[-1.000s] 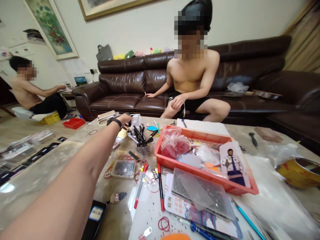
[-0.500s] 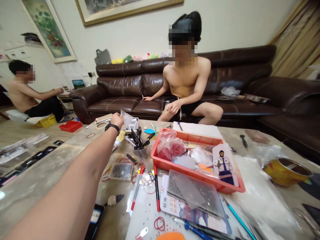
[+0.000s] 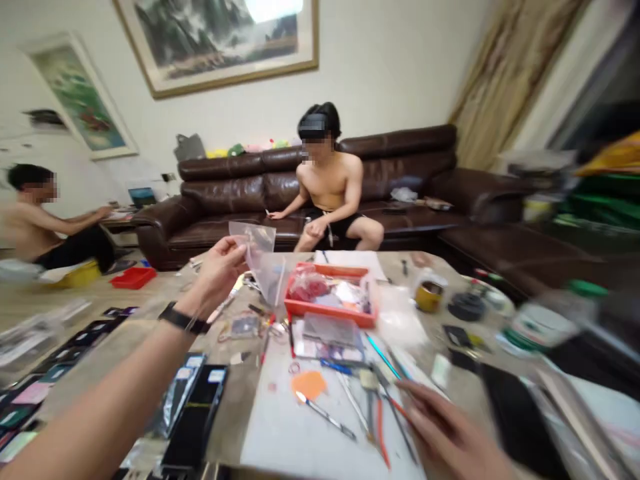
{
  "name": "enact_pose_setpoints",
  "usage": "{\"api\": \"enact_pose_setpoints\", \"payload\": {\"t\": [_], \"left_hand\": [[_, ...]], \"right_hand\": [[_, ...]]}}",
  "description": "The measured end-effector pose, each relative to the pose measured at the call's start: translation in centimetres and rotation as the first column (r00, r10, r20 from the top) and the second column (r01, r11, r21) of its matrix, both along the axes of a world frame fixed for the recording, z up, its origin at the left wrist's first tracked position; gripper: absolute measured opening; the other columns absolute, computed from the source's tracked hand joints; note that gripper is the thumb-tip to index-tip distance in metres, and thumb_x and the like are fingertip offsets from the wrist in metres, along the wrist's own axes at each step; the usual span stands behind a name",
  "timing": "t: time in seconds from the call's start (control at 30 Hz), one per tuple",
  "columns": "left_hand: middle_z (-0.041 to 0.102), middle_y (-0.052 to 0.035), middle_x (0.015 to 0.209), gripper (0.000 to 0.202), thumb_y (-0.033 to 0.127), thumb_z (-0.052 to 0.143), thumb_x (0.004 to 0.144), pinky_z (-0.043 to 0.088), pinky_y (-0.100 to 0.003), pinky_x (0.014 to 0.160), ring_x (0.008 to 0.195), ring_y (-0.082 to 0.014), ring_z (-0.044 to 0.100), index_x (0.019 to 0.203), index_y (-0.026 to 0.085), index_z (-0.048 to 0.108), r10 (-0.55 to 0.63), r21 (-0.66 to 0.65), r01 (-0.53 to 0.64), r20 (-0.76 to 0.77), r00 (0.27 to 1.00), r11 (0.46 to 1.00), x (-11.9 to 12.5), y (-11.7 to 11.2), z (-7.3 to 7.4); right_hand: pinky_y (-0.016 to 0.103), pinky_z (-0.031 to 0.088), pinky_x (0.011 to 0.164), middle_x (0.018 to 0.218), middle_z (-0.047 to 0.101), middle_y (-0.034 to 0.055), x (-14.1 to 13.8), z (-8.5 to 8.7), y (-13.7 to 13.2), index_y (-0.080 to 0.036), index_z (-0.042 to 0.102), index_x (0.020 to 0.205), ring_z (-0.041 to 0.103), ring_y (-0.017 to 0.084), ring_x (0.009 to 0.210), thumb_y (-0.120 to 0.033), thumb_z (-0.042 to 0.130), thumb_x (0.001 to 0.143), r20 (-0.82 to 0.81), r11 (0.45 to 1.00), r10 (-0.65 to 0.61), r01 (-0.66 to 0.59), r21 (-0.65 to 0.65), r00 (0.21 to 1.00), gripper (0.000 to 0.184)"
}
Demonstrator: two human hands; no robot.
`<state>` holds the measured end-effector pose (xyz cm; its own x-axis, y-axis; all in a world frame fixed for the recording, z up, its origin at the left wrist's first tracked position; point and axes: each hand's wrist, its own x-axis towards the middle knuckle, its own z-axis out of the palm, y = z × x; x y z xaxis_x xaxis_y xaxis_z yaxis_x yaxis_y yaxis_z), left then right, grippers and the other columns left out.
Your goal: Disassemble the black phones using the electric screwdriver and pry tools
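My left hand (image 3: 217, 270) is raised over the far left part of the table. It pinches a clear plastic bag (image 3: 263, 267) between thumb and fingers, and the bag hangs to the right of the hand. Lower right, my right hand (image 3: 445, 420) is blurred, its fingertips beside several thin tools on a white mat (image 3: 290, 447). Among these tools are pliers with red handles (image 3: 383, 433) and a silver pen-like tool (image 3: 330, 417). Whether the right fingers hold one of them is unclear. An orange flat piece (image 3: 309, 384) lies to their left.
A red tray (image 3: 330, 313) of small parts stands mid-table, with a clear flat box (image 3: 330, 330) before it. Dark phones (image 3: 193, 420) lie at left. A yellow tin (image 3: 429, 297) and a white tub (image 3: 537, 327) stand right. A person (image 3: 327, 180) sits on the sofa, another at far left.
My left hand has drawn back with the plastic bag, lifting it above the table. My right hand has come into view at lower right. The view has tilted and widened over the table.
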<state>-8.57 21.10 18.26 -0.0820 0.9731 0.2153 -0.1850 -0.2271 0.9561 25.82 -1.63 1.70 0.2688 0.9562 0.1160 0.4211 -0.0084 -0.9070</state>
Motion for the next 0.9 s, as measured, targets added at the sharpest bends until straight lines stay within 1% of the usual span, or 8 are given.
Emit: {"api": "enact_pose_setpoints", "payload": {"t": [0.1, 0.17, 0.3, 0.43, 0.57, 0.67, 0.77, 0.9], "left_hand": [[0.068, 0.0002, 0.083, 0.012, 0.018, 0.075, 0.075, 0.055, -0.029, 0.073, 0.074, -0.0142, 0.066, 0.081, 0.022, 0.066, -0.213, -0.143, 0.228, 0.116, 0.970, 0.963, 5.3, -8.9, -3.6], [0.070, -0.0019, 0.084, 0.017, 0.020, 0.079, 0.069, 0.056, -0.032, 0.075, 0.075, -0.0171, 0.067, 0.080, 0.022, 0.065, -0.316, -0.258, 0.359, 0.193, 0.929, 0.897, 8.5, -14.0, -6.1], [0.074, -0.0069, 0.097, 0.030, 0.032, 0.082, 0.062, 0.057, -0.040, 0.081, 0.091, -0.0268, 0.071, 0.083, 0.025, 0.062, -0.357, -0.391, 0.455, 0.300, 0.885, 0.800, 12.0, -20.2, -9.4], [0.073, -0.0091, 0.111, 0.041, 0.058, 0.074, 0.071, 0.058, -0.039, 0.075, 0.096, -0.0280, 0.072, 0.096, 0.028, 0.063, -0.388, -0.469, 0.501, 0.320, 0.864, 0.728, 12.2, -22.7, -10.5], [0.075, -0.0076, 0.091, 0.041, 0.049, 0.087, 0.061, 0.056, -0.034, 0.065, 0.076, -0.0229, 0.072, 0.087, 0.024, 0.067, -0.469, -0.561, 0.511, 0.232, 0.852, 0.651, 12.1, -24.3, -12.2], [0.072, -0.0023, 0.072, 0.035, 0.044, 0.090, 0.057, 0.053, -0.028, 0.058, 0.060, -0.0167, 0.067, 0.073, 0.023, 0.066, -0.494, -0.580, 0.474, 0.137, 0.859, 0.663, 12.5, -25.0, -13.7], [0.074, -0.0032, 0.078, 0.035, 0.046, 0.088, 0.059, 0.049, -0.026, 0.055, 0.059, -0.0157, 0.066, 0.073, 0.023, 0.067, -0.516, -0.557, 0.473, 0.091, 0.852, 0.683, 12.7, -25.4, -14.1], [0.075, -0.0041, 0.084, 0.041, 0.044, 0.090, 0.055, 0.055, -0.030, 0.064, 0.065, -0.0178, 0.069, 0.080, 0.022, 0.065, -0.533, -0.520, 0.507, 0.113, 0.839, 0.688, 12.9, -25.7, -13.7]], "right_hand": [[0.039, 0.059, 0.081, 0.111, 0.072, 0.0104, -3.3, 2.5, -1.1, -0.025, 0.064, 0.130, 0.068, 0.029, 0.102, -0.062, 0.071, 0.075, -0.410, 0.975, 0.158, -0.206, -0.076, 0.898, 0.067], [0.036, 0.059, 0.079, 0.117, 0.069, 0.0096, -5.7, 2.9, -1.8, -0.025, 0.056, 0.137, 0.068, 0.025, 0.100, -0.063, 0.066, 0.079, -0.516, 0.958, 0.201, -0.278, -0.076, 0.833, 0.070], [0.030, 0.053, 0.059, 0.072, 0.068, 0.0032, -8.7, 2.1, -5.0, -0.017, 0.068, 0.092, 0.065, 0.019, 0.063, -0.059, 0.061, 0.081, -0.487, 0.953, 0.175, -0.271, -0.135, 0.856, 0.044], [0.029, 0.047, 0.056, 0.067, 0.065, 0.0005, -7.7, 2.0, -8.4, -0.018, 0.069, 0.091, 0.060, 0.019, 0.059, -0.041, 0.063, 0.080, -0.344, 0.978, 0.082, -0.142, -0.154, 0.935, 0.026], [0.032, 0.047, 0.076, 0.085, 0.072, 0.0029, -5.8, 2.9, -10.6, -0.021, 0.075, 0.097, 0.061, 0.022, 0.080, -0.030, 0.073, 0.070, -0.240, 0.991, 0.041, -0.071, -0.117, 0.970, 0.029], [0.035, 0.049, 0.081, 0.098, 0.074, 0.0066, -5.0, 2.8, -11.6, -0.022, 0.073, 0.113, 0.064, 0.025, 0.089, -0.050, 0.068, 0.079, -0.292, 0.990, 0.030, -0.069, -0.126, 0.956, 0.045], [0.037, 0.054, 0.070, 0.089, 0.074, 0.0100, -4.8, 1.8, -11.9, -0.019, 0.073, 0.102, 0.069, 0.024, 0.078, -0.073, 0.043, 0.087, -0.407, 0.978, 0.023, -0.105, -0.180, 0.913, 0.064], [0.035, 0.054, 0.062, 0.069, 0.068, 0.0057, -4.7, 0.5, -11.3, -0.019, 0.065, 0.076, 0.067, 0.023, 0.064, -0.077, 0.066, 0.066, -0.445, 0.980, -0.034, -0.057, -0.189, 0.895, 0.059]]}}
